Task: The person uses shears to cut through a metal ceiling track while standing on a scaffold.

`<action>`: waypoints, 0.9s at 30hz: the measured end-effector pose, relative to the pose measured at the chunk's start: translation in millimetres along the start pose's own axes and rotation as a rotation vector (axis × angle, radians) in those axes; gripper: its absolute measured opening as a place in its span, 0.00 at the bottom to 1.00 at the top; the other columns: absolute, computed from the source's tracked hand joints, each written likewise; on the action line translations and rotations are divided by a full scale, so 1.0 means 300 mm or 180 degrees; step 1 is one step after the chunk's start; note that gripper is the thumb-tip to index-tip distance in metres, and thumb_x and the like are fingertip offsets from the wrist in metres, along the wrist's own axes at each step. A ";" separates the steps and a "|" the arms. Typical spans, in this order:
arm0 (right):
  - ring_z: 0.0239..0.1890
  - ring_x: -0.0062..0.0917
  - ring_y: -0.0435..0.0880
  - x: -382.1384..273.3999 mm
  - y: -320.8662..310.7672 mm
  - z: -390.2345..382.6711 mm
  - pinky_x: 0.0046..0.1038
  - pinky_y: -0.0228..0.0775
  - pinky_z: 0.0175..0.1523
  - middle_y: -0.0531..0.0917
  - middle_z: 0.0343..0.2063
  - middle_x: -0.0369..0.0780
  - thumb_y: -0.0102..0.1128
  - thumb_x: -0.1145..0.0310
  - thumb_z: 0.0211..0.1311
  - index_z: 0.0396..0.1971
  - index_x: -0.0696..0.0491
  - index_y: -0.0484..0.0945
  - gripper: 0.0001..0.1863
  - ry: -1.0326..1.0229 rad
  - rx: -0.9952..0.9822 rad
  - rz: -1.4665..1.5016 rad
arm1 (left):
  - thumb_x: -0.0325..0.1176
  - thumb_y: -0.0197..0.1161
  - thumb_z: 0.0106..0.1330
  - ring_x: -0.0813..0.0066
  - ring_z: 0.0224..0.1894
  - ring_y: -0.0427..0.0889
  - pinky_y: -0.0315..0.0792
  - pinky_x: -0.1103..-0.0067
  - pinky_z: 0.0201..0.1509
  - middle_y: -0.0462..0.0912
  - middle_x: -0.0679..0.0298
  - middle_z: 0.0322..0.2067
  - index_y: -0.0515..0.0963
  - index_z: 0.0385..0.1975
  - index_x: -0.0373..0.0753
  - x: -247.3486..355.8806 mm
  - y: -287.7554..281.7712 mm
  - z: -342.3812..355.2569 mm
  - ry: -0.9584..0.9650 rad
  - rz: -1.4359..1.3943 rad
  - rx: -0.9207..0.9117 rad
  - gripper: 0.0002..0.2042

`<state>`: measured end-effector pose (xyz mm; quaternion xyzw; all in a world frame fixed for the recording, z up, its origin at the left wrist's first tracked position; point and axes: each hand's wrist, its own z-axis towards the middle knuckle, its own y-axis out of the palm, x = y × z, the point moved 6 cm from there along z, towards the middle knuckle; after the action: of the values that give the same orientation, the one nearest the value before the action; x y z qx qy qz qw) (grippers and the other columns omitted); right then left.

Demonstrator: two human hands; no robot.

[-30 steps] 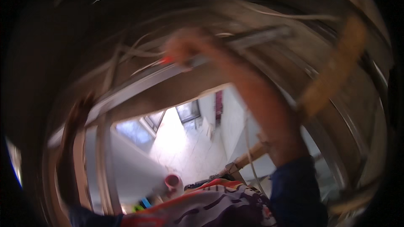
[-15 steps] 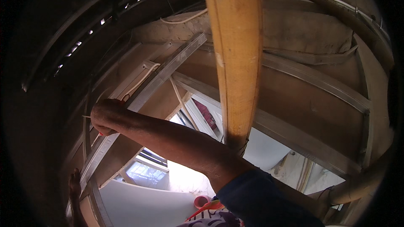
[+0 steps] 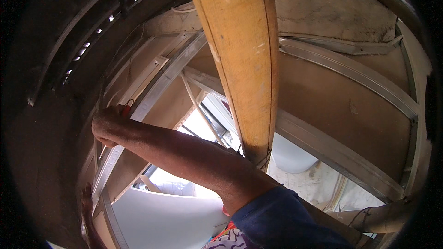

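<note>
The right hand (image 3: 109, 124) is raised to a metal ceiling channel (image 3: 152, 94), fingers closed on a small red item (image 3: 125, 109) (its kind cannot be told), presumably pressed there to reach the frame overhead. The left hand (image 3: 86, 198) rests lower on the same framing; its grip cannot be told. A wooden beam (image 3: 240, 60) crosses centre. Compared with half a second ago, the right hand sits slightly higher.

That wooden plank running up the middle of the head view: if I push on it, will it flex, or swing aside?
The wooden plank looks thick and wide, so it is probably stiff and fairly heavy. Dark cord seems wrapped round its lower end, so it may pivot rather than slide. The right hand, up at the metal channel, appears closed on something red; the left hand rests lower on the framing.
</note>
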<state>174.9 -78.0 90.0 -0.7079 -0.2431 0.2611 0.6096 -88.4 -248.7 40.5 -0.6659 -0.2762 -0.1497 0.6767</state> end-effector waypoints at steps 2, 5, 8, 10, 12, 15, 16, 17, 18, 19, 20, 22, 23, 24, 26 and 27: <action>0.44 0.37 0.76 -0.012 0.001 0.043 0.46 0.64 0.44 0.80 0.40 0.45 0.70 0.69 0.33 0.36 0.49 0.81 0.22 -0.0502 0.0070 0.0128 | 0.50 0.45 0.66 0.62 0.51 0.70 0.60 0.72 0.57 0.73 0.53 0.47 0.71 0.48 0.34 0.106 0.056 -0.062 0.0094 0.0044 0.0539 0.24; 0.44 0.37 0.76 -0.020 -0.003 0.059 0.47 0.64 0.45 0.80 0.40 0.43 0.70 0.67 0.34 0.38 0.49 0.80 0.22 -0.0441 0.0121 -0.0165 | 0.53 0.48 0.63 0.63 0.49 0.70 0.61 0.72 0.55 0.75 0.54 0.43 0.73 0.46 0.33 0.197 0.046 -0.048 0.0512 0.0236 0.1032 0.26; 0.44 0.37 0.77 -0.031 -0.005 0.049 0.47 0.64 0.45 0.80 0.40 0.43 0.70 0.67 0.35 0.38 0.50 0.80 0.22 -0.0553 0.0119 -0.0169 | 0.49 0.58 0.57 0.62 0.50 0.70 0.61 0.70 0.55 0.73 0.54 0.46 0.71 0.47 0.34 0.221 0.007 -0.009 0.0982 0.0701 0.1010 0.25; 0.44 0.37 0.77 -0.030 -0.001 0.047 0.47 0.65 0.45 0.80 0.40 0.43 0.69 0.66 0.36 0.38 0.50 0.80 0.22 -0.0561 0.0138 -0.0158 | 0.45 0.63 0.52 0.60 0.50 0.70 0.62 0.68 0.55 0.72 0.53 0.47 0.70 0.48 0.34 0.262 0.011 0.013 0.1179 0.1150 0.0927 0.27; 0.44 0.36 0.77 -0.031 0.003 0.051 0.47 0.65 0.45 0.80 0.40 0.42 0.69 0.66 0.36 0.38 0.51 0.79 0.22 -0.0577 0.0150 -0.0172 | 0.40 0.68 0.46 0.58 0.51 0.70 0.63 0.67 0.55 0.72 0.52 0.47 0.69 0.49 0.34 0.378 0.079 0.024 0.1120 0.1897 0.0748 0.30; 0.44 0.36 0.77 -0.006 -0.010 0.043 0.47 0.66 0.45 0.80 0.40 0.42 0.68 0.66 0.37 0.38 0.52 0.79 0.21 -0.0568 0.0213 -0.0162 | 0.36 0.72 0.40 0.53 0.51 0.70 0.64 0.64 0.55 0.72 0.49 0.47 0.67 0.50 0.34 0.474 0.176 0.045 0.0907 0.2491 0.0544 0.33; 0.44 0.36 0.77 -0.007 -0.012 0.040 0.47 0.66 0.45 0.80 0.40 0.42 0.68 0.65 0.37 0.38 0.52 0.79 0.21 -0.0578 0.0231 -0.0168 | 0.35 0.72 0.39 0.51 0.51 0.70 0.64 0.63 0.55 0.72 0.48 0.47 0.67 0.50 0.34 0.472 0.196 0.058 0.0827 0.2552 0.0504 0.34; 0.44 0.36 0.77 -0.004 -0.018 0.038 0.47 0.66 0.45 0.80 0.40 0.42 0.68 0.65 0.38 0.38 0.53 0.79 0.21 -0.0582 0.0249 -0.0178 | 0.36 0.73 0.38 0.50 0.51 0.70 0.64 0.63 0.55 0.71 0.47 0.47 0.66 0.50 0.34 0.483 0.208 0.068 0.0949 0.2478 0.0649 0.35; 0.44 0.36 0.77 0.010 -0.024 0.033 0.47 0.66 0.46 0.80 0.40 0.42 0.68 0.65 0.38 0.38 0.53 0.79 0.21 -0.0560 0.0280 -0.0182 | 0.36 0.73 0.38 0.50 0.51 0.70 0.64 0.63 0.54 0.71 0.47 0.47 0.66 0.51 0.33 0.485 0.225 0.085 0.1087 0.2392 0.0784 0.36; 0.44 0.36 0.78 -0.036 -0.024 0.019 0.47 0.66 0.46 0.80 0.40 0.42 0.68 0.65 0.38 0.38 0.53 0.78 0.21 -0.0723 0.0310 -0.0185 | 0.37 0.73 0.38 0.49 0.51 0.70 0.65 0.62 0.54 0.71 0.46 0.48 0.65 0.51 0.33 0.449 0.225 0.049 0.1033 0.2358 0.0937 0.37; 0.44 0.36 0.78 -0.019 -0.035 0.010 0.46 0.67 0.46 0.80 0.40 0.42 0.67 0.65 0.38 0.38 0.54 0.78 0.21 -0.0653 0.0379 -0.0228 | 0.33 0.71 0.38 0.46 0.45 0.73 0.69 0.62 0.48 0.74 0.45 0.42 0.64 0.52 0.33 0.354 0.204 0.135 0.1558 0.2538 0.1281 0.37; 0.44 0.36 0.78 -0.029 -0.067 -0.031 0.46 0.67 0.46 0.79 0.40 0.42 0.67 0.65 0.39 0.38 0.54 0.78 0.21 -0.0697 0.0605 -0.0301 | 0.30 0.68 0.39 0.46 0.40 0.76 0.71 0.62 0.43 0.76 0.45 0.36 0.65 0.50 0.32 0.329 0.185 0.176 0.0938 0.2378 0.1054 0.33; 0.44 0.35 0.78 -0.044 -0.086 -0.066 0.46 0.67 0.46 0.79 0.40 0.42 0.67 0.64 0.39 0.38 0.55 0.78 0.21 -0.0783 0.0840 -0.0321 | 0.28 0.66 0.39 0.46 0.38 0.77 0.72 0.63 0.41 0.77 0.46 0.33 0.65 0.50 0.32 0.321 0.160 0.174 0.0572 0.2306 0.0954 0.32; 0.44 0.35 0.78 -0.055 -0.122 -0.112 0.46 0.67 0.46 0.79 0.40 0.42 0.67 0.64 0.39 0.38 0.55 0.78 0.21 -0.0810 0.1125 -0.0363 | 0.26 0.65 0.39 0.46 0.37 0.77 0.72 0.62 0.40 0.77 0.45 0.32 0.67 0.48 0.32 0.355 0.135 0.163 0.0852 0.2301 0.1172 0.30; 0.44 0.35 0.78 -0.048 -0.215 -0.195 0.46 0.68 0.46 0.79 0.40 0.42 0.66 0.64 0.40 0.38 0.56 0.77 0.21 -0.0728 0.1932 -0.0345 | 0.24 0.62 0.38 0.46 0.36 0.78 0.72 0.62 0.39 0.78 0.44 0.30 0.70 0.45 0.32 0.417 0.088 0.195 0.1506 0.2222 0.1609 0.27; 0.44 0.35 0.78 -0.036 -0.255 -0.227 0.46 0.68 0.46 0.79 0.40 0.42 0.66 0.64 0.40 0.38 0.56 0.77 0.21 -0.0636 0.2373 -0.0252 | 0.24 0.62 0.37 0.47 0.37 0.78 0.72 0.63 0.40 0.79 0.45 0.31 0.70 0.45 0.32 0.494 0.070 0.211 0.2048 0.2098 0.1739 0.27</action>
<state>210.3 -124.7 174.6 -0.3989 -0.2168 0.3755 0.8080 31.3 -160.7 105.7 -0.4375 0.1401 -0.0485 0.8869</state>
